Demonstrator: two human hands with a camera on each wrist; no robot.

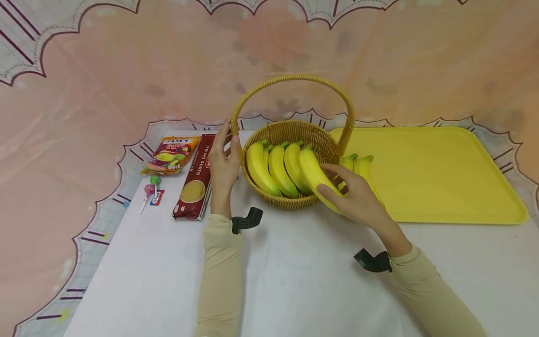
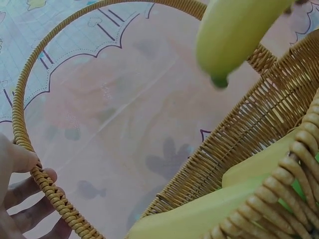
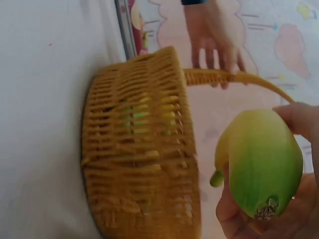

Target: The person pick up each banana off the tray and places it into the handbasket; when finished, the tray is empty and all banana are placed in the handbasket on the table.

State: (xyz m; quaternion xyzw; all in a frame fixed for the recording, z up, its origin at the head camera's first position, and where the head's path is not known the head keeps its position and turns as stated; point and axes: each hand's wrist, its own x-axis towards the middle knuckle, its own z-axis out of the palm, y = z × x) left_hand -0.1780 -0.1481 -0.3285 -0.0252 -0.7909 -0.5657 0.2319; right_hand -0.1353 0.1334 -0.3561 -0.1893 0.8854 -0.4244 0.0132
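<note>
A wicker basket with a tall arched handle stands in the middle of the table. Several bananas lie side by side in it, stems toward the back. My left hand grips the handle low on its left side, thumb and fingers around it in the left wrist view. Between thumb and fingers of my right hand is another banana, held over the basket's right rim. In the right wrist view this banana shows end-on, above the level of the rim.
Right of the basket lies a yellow tray with more bananas at its left end. On the left are a red spaghetti pack, an orange candy bag and two lollipops. A patterned cloth hangs behind.
</note>
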